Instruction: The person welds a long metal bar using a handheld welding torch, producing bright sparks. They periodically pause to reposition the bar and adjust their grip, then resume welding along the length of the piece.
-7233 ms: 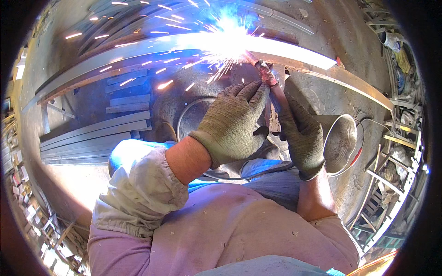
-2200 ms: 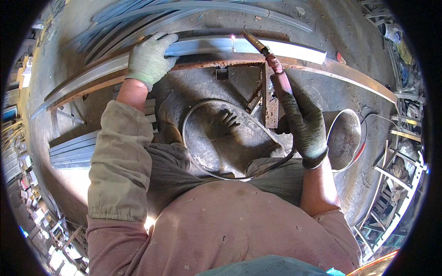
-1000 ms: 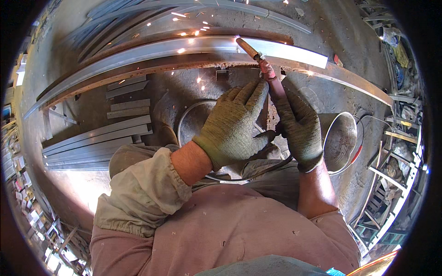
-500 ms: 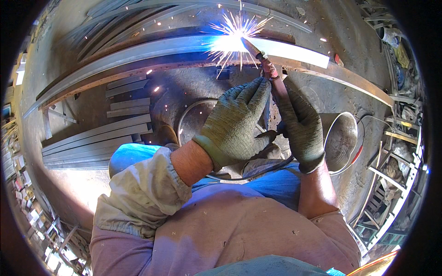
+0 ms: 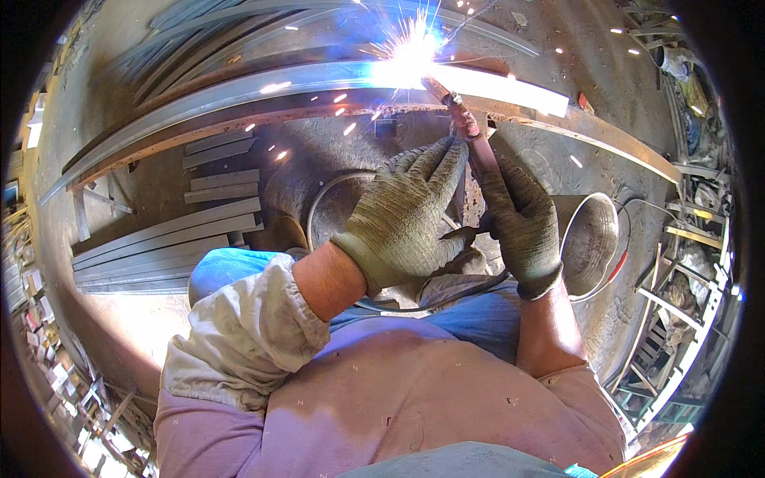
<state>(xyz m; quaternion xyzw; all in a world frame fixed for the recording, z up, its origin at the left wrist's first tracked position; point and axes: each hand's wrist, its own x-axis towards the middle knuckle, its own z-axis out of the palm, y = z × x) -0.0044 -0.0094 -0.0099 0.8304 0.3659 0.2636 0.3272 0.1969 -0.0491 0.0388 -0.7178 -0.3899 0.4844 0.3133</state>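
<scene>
My right hand [image 5: 526,227], in a dark work glove, is wrapped round the handle of a welding torch [image 5: 483,158]. The torch tilts up and left, its tip at a long grey steel bar [image 5: 231,89]. A white glare with flying sparks hides the tip and that stretch of bar. My left hand [image 5: 405,217], gloved too, has its fingers stretched out side by side. Its fingertips are close beside the torch's neck; whether they touch is unclear. The left thumb points toward the right hand.
A rusty beam [image 5: 151,143] runs under the bar. Cut steel tubes [image 5: 171,239] lie on the floor at left, more long bars [image 5: 207,40] at the back. A bucket [image 5: 594,243] stands right of my right hand, and a rack [image 5: 677,342] beyond it. A cable loops near my knees.
The glare has shifted slightly, and sparks now scatter more widely to both sides. Both hands and the torch hold nearly the same place.
</scene>
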